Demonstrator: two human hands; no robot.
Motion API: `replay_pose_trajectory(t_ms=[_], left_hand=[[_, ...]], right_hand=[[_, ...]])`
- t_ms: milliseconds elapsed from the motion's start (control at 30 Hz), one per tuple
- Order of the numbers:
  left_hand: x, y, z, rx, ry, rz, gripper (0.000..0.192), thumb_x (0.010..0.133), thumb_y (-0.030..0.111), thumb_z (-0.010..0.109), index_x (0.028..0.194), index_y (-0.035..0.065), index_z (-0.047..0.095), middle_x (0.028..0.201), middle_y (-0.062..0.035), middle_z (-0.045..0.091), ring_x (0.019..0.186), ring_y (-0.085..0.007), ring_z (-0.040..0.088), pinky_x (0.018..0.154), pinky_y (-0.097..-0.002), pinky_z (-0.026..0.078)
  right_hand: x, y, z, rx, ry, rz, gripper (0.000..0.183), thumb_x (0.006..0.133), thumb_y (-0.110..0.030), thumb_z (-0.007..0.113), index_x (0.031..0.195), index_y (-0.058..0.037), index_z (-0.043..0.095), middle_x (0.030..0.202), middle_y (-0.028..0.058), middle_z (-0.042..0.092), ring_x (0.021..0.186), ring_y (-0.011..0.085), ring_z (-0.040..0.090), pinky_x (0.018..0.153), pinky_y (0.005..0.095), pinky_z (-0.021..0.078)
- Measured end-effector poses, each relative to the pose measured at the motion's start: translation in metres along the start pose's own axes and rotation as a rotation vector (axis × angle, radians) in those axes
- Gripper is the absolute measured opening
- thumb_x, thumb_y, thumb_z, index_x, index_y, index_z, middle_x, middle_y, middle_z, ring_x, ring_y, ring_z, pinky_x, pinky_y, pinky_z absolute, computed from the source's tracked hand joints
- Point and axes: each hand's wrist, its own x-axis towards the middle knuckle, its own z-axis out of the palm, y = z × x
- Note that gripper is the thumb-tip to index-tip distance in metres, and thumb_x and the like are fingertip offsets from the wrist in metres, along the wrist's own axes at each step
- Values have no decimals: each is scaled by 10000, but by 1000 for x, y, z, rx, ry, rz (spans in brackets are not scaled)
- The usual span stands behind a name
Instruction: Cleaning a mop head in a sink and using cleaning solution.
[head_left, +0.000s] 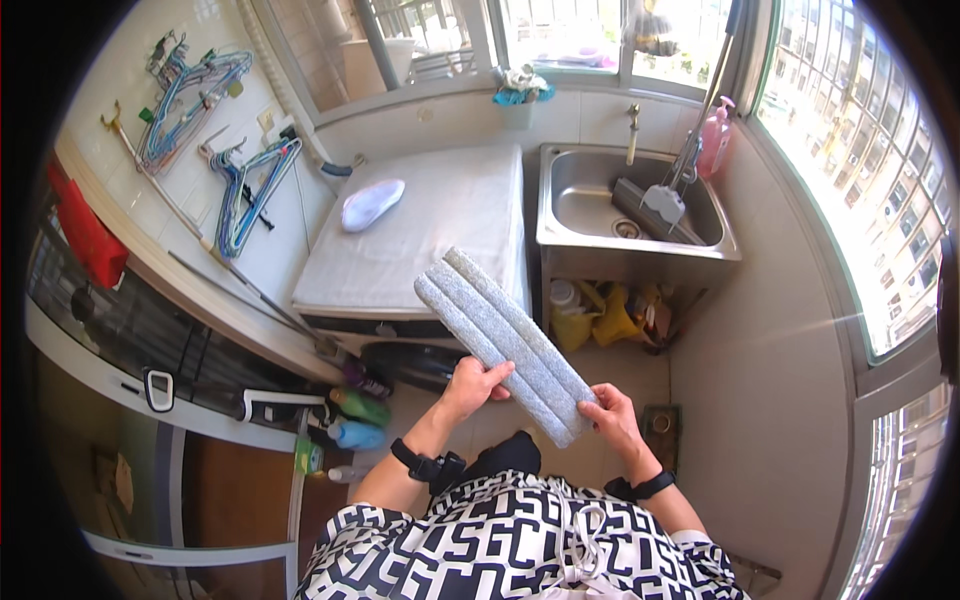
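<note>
A grey fabric flat-mop pad with lengthwise seams is held up slantwise before me, its far end toward the covered washing machine. My left hand grips its left long edge near the middle, thumb on top. At the near right corner, my right hand pinches the pad between thumb and fingers. Ahead to the right, a flat mop head rests in the stainless steel sink. Its long handle leans up toward the window corner.
A white cover lies over the washing machine, with a white oval pad on top. Clothes hangers hang on the left wall. Bottles stand on the floor at left. A pink pump bottle stands behind the sink, near the tap.
</note>
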Motion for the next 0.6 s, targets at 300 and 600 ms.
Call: replay_pose_trajectory(t_ms=[300, 600], left_hand=[[108, 22, 25, -81, -20, 27, 211, 835, 176, 596, 902, -22, 614, 780, -61, 633, 568, -102, 561, 512, -224, 470], [204, 67, 42, 120, -219, 14, 244, 849, 209, 588, 938, -18, 599, 789, -68, 634, 611, -109, 569, 564, -227, 474]], right_hand=[[75, -42, -45, 15, 94, -39, 267, 764, -209, 669, 970, -74, 568, 759, -40, 554, 630, 45, 487, 523, 192, 381], [131, -102, -92, -51, 165, -110, 272, 794, -53, 605, 1065, -60, 586, 766, -20, 589, 511, 35, 453, 426, 189, 363]])
